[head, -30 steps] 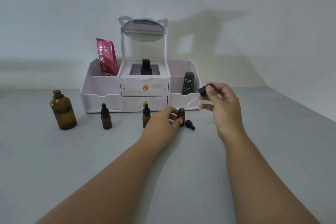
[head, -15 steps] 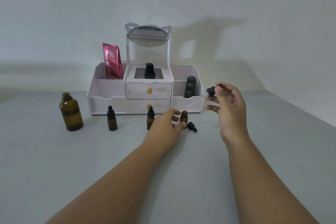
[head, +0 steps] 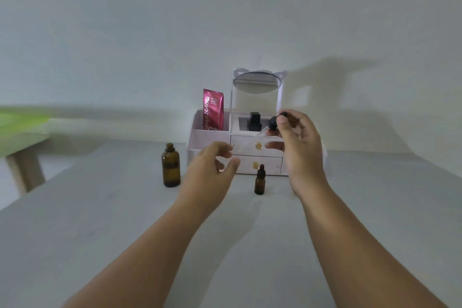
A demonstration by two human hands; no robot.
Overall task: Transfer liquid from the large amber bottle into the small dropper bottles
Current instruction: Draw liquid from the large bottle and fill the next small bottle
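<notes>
Head, amber bottle [head: 171, 169] left of hands [head: 210, 170] [head: 301, 147], dropper [head: 273, 122] pinched

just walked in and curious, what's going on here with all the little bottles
A person is working at a grey table. Their right hand pinches a dropper by its black bulb and holds it in the air in front of the white organizer, glass tube slanting down. The left hand is open and blurred, apparently holding nothing, between the big amber bottle, which stands uncapped, and a small dropper bottle, which stands capped.
</notes>
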